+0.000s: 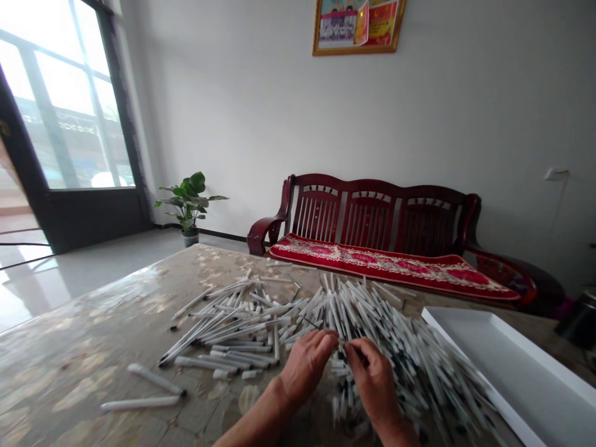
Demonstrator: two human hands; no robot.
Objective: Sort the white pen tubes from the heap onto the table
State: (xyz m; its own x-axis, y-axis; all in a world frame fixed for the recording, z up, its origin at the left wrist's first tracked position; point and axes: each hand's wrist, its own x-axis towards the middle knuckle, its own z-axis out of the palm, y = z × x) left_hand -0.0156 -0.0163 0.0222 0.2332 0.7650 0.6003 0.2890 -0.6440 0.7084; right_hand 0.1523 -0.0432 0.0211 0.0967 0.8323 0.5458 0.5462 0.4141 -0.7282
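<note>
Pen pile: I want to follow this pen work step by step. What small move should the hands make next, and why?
Probably lift the pinched piece clear of the pen pile. The left hand and right hand meet fingertip to fingertip over it, seemingly gripping something thin, so raising it would likely free it from neighbouring pens.

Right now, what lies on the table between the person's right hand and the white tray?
In the head view, a pile of white pens fills the stretch between the right hand and the white tray.

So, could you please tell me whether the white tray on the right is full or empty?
Empty: the white tray shows only bare floor; the pens lie on the table.
</note>
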